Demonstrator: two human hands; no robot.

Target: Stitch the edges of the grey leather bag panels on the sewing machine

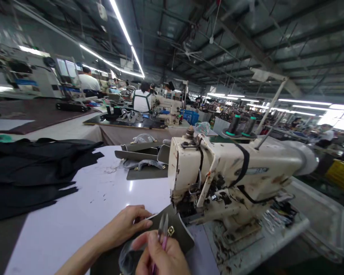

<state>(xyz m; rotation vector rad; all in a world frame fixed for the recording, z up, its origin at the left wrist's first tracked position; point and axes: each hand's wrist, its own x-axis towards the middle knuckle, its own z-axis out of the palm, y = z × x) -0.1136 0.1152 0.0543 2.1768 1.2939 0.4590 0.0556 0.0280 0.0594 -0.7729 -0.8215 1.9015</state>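
My left hand (123,225) grips the edge of an olive-grey leather bag panel (176,236), which carries a small gold metal fitting (171,231). My right hand (160,254) pinches pink-handled thread snips (163,229) with the blades pointing up, just over the panel. A crumpled translucent piece (127,258) lies under my hands at the panel's near side. Both hands are close in front of the needle area of a cream industrial sewing machine (218,179), whose needle and foot are mostly hidden from this angle.
More olive panels and straps (140,156) lie behind the machine on the white worktable (83,194). Black fabric pieces (31,172) are piled on its left. A clear plastic tray (318,217) sits right of the machine. Co-workers sit at other sewing machines beyond.
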